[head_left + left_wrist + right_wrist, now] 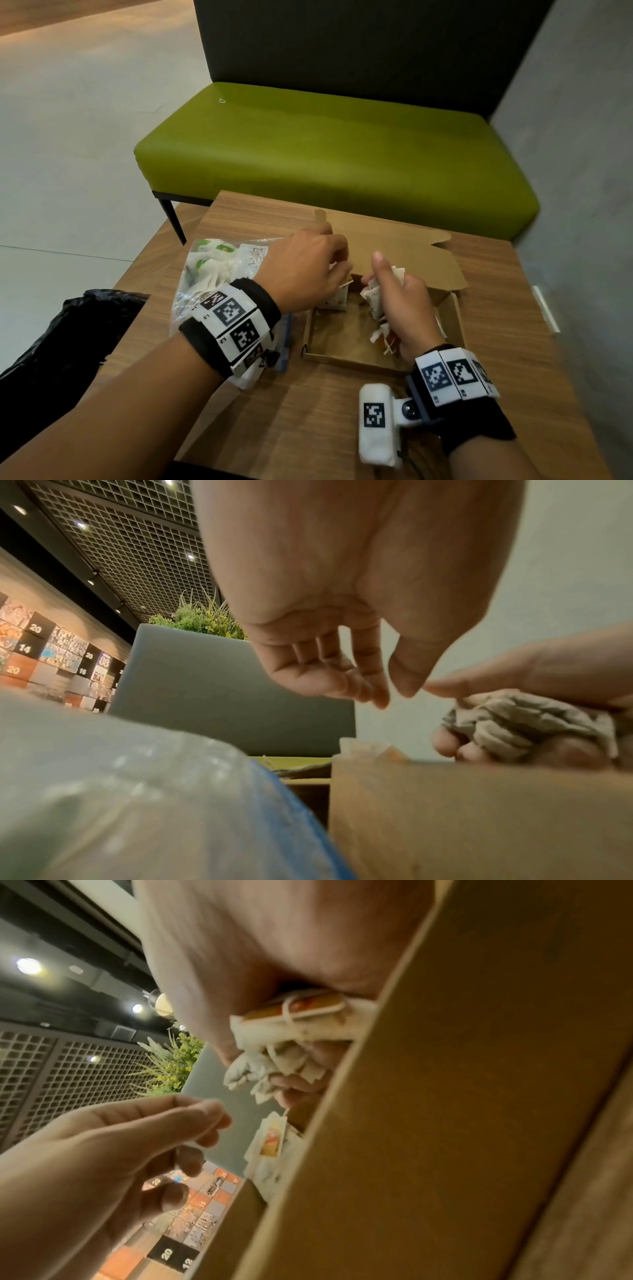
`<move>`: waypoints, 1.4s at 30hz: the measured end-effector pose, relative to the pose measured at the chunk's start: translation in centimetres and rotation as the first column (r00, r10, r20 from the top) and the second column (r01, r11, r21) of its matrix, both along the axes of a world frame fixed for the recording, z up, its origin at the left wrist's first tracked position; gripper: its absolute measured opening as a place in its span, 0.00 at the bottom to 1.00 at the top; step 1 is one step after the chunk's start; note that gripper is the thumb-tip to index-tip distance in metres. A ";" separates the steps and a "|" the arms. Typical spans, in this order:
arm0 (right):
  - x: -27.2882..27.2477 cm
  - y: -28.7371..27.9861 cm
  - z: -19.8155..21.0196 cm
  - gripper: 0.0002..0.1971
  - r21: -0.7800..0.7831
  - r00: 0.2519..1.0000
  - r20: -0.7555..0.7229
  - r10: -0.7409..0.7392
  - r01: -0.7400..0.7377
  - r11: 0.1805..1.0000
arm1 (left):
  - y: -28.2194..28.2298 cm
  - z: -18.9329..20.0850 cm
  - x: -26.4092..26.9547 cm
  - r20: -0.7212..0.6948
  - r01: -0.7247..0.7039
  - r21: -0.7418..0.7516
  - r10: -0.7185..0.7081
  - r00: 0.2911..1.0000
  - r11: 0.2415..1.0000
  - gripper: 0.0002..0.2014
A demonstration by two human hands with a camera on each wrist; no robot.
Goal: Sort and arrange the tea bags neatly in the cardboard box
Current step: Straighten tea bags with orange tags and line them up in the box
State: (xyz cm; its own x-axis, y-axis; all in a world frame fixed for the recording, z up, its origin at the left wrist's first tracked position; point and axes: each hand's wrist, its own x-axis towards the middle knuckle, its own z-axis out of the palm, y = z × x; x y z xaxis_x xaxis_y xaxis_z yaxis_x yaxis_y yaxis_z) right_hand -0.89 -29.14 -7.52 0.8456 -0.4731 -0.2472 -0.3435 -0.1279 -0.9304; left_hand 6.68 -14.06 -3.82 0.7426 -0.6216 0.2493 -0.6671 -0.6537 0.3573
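Note:
The open cardboard box (352, 361) lies on the wooden table (308, 411). My right hand (380, 274) is over its middle and grips a crumpled bunch of white tea bags (375, 294) with strings and orange tags; the bunch (291, 1031) fills the palm. One tea bag (335, 299) stands upright at the box's back left, and its top (369, 746) peeks over the box wall (479, 818). My left hand (342, 270) hovers just above it. The left hand's fingers (380, 702) hang loosely curled with nothing between them.
A clear plastic bag (212, 270) with more tea bags lies left of the box, under my left wrist. A black bag (68, 335) sits at the table's left edge. A green bench (325, 147) stands behind the table, with a grey wall on the right.

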 end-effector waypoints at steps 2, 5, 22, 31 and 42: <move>0.2 -0.2 -0.2 0.32 0.122 1.000 -0.011 -0.017 0.018 0.992 | -0.4 0.4 -0.4 -0.058 0.088 -0.027 -0.089 0.994 0.996 0.14; 0.5 -0.4 -0.3 0.38 0.349 0.999 -0.025 -0.022 0.030 0.936 | -1.1 0.7 -1.1 -0.202 0.138 -0.084 -0.153 0.968 0.987 0.15; -0.9 -0.4 2.0 0.27 0.598 0.994 0.075 -0.085 0.023 0.801 | -2.1 0.1 -4.1 -0.621 -0.173 -0.377 -0.109 0.776 0.910 0.26; -1.4 -2.4 3.1 0.12 0.675 0.960 0.079 -0.270 0.148 0.723 | -2.6 0.1 -4.3 -0.356 -0.030 -0.248 -0.062 0.932 0.968 0.05; -3.4 -5.6 4.8 0.13 0.755 0.915 0.270 -0.301 -0.007 0.656 | -7.1 -0.9 -6.4 -0.249 0.276 0.400 -0.186 0.950 0.874 0.19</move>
State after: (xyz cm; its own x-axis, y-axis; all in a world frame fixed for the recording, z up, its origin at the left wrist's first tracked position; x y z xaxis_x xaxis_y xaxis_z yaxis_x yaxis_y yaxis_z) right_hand -4.34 -34.74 -2.76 0.8767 -0.3937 -0.2763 0.0629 0.6634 -0.7456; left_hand 0.32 -21.18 -4.75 0.5701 -0.7933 -0.2137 -0.7632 -0.6077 0.2196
